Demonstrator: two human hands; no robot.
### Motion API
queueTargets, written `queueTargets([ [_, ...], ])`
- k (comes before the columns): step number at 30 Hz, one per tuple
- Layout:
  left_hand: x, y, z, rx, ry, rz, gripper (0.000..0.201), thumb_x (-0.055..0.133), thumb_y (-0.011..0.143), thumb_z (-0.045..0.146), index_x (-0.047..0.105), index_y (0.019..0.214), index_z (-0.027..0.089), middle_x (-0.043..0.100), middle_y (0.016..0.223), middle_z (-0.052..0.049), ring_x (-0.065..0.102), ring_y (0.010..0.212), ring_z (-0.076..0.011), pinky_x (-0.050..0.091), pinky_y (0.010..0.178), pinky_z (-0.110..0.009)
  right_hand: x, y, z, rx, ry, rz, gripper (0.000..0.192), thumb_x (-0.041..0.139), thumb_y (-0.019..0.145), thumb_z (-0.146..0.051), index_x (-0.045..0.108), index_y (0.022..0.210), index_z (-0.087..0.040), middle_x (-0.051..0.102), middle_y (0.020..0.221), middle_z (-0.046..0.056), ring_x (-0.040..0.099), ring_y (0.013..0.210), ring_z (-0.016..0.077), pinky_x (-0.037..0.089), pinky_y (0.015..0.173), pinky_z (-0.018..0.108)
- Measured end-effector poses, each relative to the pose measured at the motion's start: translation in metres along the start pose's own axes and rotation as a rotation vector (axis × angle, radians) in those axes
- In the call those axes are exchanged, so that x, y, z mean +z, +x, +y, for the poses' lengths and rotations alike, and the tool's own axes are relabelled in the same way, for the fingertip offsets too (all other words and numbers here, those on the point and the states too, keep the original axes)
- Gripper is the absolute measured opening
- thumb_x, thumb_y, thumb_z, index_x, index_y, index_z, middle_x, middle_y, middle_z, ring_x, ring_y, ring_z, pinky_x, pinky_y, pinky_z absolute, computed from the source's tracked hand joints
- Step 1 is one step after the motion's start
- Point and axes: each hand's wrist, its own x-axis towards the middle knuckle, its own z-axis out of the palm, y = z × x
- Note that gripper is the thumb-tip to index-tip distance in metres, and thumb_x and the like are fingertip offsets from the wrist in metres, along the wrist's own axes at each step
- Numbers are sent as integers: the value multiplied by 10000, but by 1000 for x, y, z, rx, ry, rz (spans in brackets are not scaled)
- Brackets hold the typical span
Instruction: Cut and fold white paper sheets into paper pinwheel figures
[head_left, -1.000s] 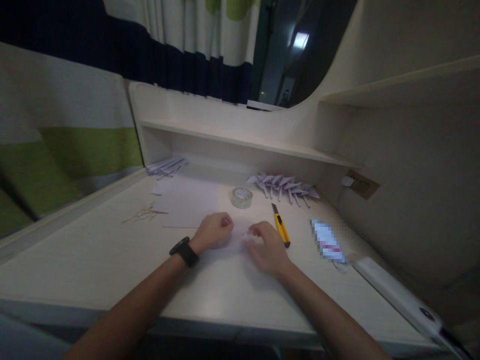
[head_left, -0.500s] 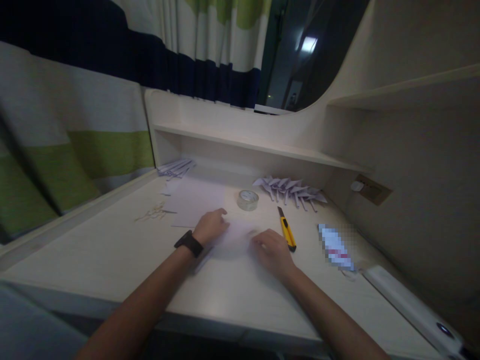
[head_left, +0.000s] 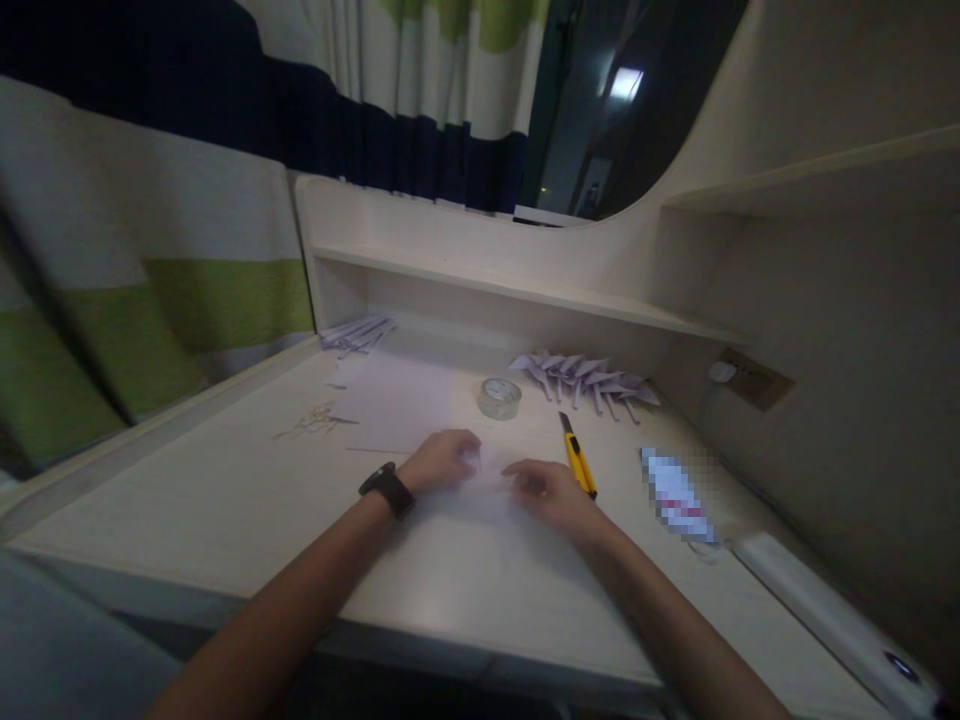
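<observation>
Paper (head_left: 487, 480): flat on desk (head_left: 225, 500), pinched by curled left hand (head_left: 442, 462) and right hand (head_left: 551, 490); knife (head_left: 580, 462) just right.

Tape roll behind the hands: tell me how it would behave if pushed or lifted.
The tape roll lies flat on the desk, so it would likely slide rather than roll. It looks small, hollow and clear, so probably light. Tipped onto its edge, its round shape could let it roll toward the yellow knife.

Bare forearms, no sleeves; black wristwatch (head_left: 387, 489) w/ dark strap on left wrist.
</observation>
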Motion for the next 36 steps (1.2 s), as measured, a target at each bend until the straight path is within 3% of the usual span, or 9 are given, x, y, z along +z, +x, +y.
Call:
queueTargets([
  [4,1,1,1,55,-25,-34,354,592,606,124,674,947,168,679,952,-79,612,823,-213,461,707,-273,-11,1,-3,10,-10,-158,250,606,671,-112,727,883,-168,715,754,51,628,623,169,483,569,257],
  [10,2,0,5,67,-27,-40,363,587,626,139,673,979,164,678,985,-90,619,846,-225,471,699,-281,-21,0,-13,23,-30,-294,222,645,670,-151,727,876,-156,722,775,48,645,652,184,484,585,258],
  [17,1,4,6,103,-65,-68,359,559,658,113,663,1001,142,674,1028,-107,614,870,-208,468,780,-311,-16,1,-20,61,-91,-254,79,652,674,-140,710,721,-166,686,659,18,605,581,155,443,540,234],
  [21,-1,9,10,30,-264,-112,348,617,660,138,637,1007,134,681,1019,-124,631,836,-200,485,749,-317,-16,1,-19,35,-125,-293,96,681,646,-117,706,727,-163,684,672,15,597,588,147,434,543,224],
  [26,-1,20,14,-91,-541,-206,524,699,638,189,541,1130,101,706,896,-135,662,737,-195,500,671,-303,-18,1,-20,32,-208,-337,135,719,634,-146,716,768,-157,687,692,17,597,603,141,421,553,212],
  [30,0,31,13,23,-297,-217,378,688,654,234,638,1009,113,713,766,-87,655,694,-196,475,644,-280,-18,-1,-22,19,-205,-356,145,727,655,-157,724,800,-161,694,733,19,609,641,136,426,589,206],
  [33,1,32,18,143,-44,-150,193,627,721,262,717,851,151,712,757,-63,633,690,-177,438,644,-254,-20,-2,-22,-36,-222,-362,172,762,635,-182,729,804,-174,684,757,18,611,675,140,431,622,211],
  [36,1,22,29,229,118,-57,179,589,761,264,743,808,186,709,777,-53,607,701,-165,400,645,-240,-23,-1,-22,-118,-232,-382,220,800,603,-222,731,809,-192,665,853,26,605,749,148,436,675,223],
])
